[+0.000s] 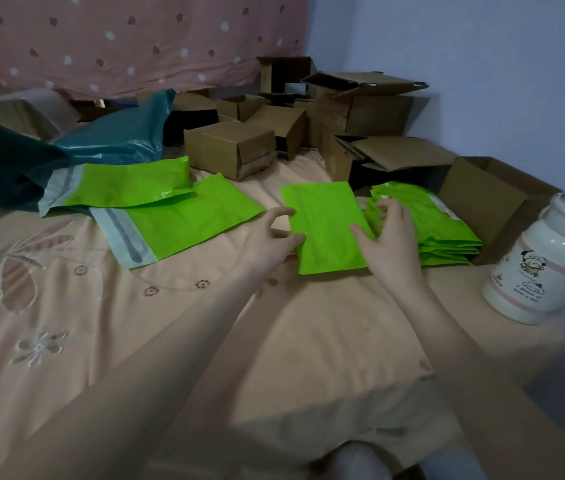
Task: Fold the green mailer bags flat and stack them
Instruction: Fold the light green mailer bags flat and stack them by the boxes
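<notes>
Left hand (pixel 270 237): mine, reaching forward over the bed (pixel 156 341), fingers spread and lightly curved, tips touching the left edge of the folded bag (pixel 326 226). Holding nothing; I judge it is steadying the edge.

Right hand (pixel 392 237): mine, forearm stretched out, palm down, fingers splayed. Thumb rests on the right side of the folded bag; the other fingertips reach toward the stack (pixel 443 233). No grip closed on anything.

Folded bag: bright green plastic mailer, lying flat between my hands, middle of the bed. Judged very light, thin, limp and slick; likely to slide on the sheet and spring open along its crease. Best taken by pinching the two long edges, or pressed flat and slid sideways.

Stack: folded green bags piled just right of the folded bag, edges uneven, a printed label showing on the top one.

Unfolded bags: two, left of my hands, the near one (pixel 184 230) and the far one (pixel 118 185), each with a grey sealing strip at its left end.

Teal bag (pixel 108 136): far left, crumpled.

Cardboard boxes (pixel 229 150): several, far side.

White jar (pixel 547 261): right, printed with cartoon figures.
</notes>
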The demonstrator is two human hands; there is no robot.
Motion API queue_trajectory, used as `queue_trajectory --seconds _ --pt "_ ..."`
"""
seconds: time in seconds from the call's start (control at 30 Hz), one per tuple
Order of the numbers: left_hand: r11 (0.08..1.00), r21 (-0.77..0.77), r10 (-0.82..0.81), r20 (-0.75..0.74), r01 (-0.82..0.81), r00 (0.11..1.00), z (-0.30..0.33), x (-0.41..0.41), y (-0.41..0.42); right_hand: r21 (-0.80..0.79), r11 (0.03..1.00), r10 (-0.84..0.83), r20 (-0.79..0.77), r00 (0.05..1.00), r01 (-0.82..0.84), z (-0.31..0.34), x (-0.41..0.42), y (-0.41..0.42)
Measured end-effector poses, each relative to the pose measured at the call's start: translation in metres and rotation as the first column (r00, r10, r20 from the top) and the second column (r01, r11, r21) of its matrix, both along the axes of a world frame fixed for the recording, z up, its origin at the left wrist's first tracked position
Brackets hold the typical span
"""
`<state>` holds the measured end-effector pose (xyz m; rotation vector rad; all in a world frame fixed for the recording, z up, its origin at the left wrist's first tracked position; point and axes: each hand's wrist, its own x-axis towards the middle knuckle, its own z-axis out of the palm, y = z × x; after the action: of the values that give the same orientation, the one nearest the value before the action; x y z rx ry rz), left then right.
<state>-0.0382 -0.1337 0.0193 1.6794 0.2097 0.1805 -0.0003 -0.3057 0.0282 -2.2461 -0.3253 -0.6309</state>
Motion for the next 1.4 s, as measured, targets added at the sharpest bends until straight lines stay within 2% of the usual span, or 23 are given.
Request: queue_trajectory --seconds 0.07,0.2,0.4,0.47,0.57,0.63,0.9,1.0,1.1,1.27,1.4 --pt "1.0 0.021 0.005 -0.013 -0.005 1.0 -0.003 0.018 -0.007 -0.153 0.988 -0.027 0.06 0.998 0.036 -0.006 0.007 -0.006" --pt "0.99 0.139 0.013 -0.047 -0.006 0.999 -0.015 0.046 -0.016 -0.318 0.947 0.047 0.021 0.999 -0.038 -0.019 0.02 -0.012" --pt "0.915 0.404 0.028 -0.004 -0.024 1.0 -0.022 0.064 -0.024 -0.448 0.884 0.087 -0.127 0.988 -0.136 -0.025 0.04 -0.005" --pt "0.853 0.521 0.001 0.049 -0.027 0.999 -0.023 0.064 -0.024 -0.461 0.872 0.091 -0.176 0.98 -0.164 -0.029 0.046 -0.001" --pt "0.672 0.739 -0.032 0.108 -0.059 0.994 -0.029 0.069 -0.021 -0.471 0.861 0.07 -0.265 0.962 -0.193 -0.035 0.048 0.001" --pt "0.577 0.815 -0.069 0.105 -0.046 0.992 -0.034 0.072 -0.02 -0.494 0.846 0.059 -0.283 0.957 -0.198 -0.039 0.047 0.0" --pt "0.484 0.869 -0.157 -0.035 0.108 0.987 -0.044 0.074 -0.016 -0.544 0.812 0.041 -0.306 0.951 -0.21 -0.044 0.048 0.001" --pt "0.486 0.862 -0.169 -0.065 0.141 0.983 -0.04 0.073 -0.015 -0.476 0.852 0.049 -0.342 0.938 -0.218 -0.04 0.049 0.003" --pt "0.466 0.875 -0.179 -0.049 0.129 0.983 -0.035 0.068 -0.014 -0.395 0.896 0.069 -0.331 0.941 -0.205 -0.031 0.049 0.003" --pt "0.435 0.899 -0.162 0.018 0.055 0.987 -0.019 0.054 -0.001 -0.295 0.938 0.136 -0.177 0.975 -0.184 -0.012 0.04 0.01" --pt "0.47 0.882 -0.111 0.057 0.003 0.992 -0.004 0.041 0.02 -0.29 0.933 0.183 -0.123 0.975 -0.212 0.005 0.032 0.03"
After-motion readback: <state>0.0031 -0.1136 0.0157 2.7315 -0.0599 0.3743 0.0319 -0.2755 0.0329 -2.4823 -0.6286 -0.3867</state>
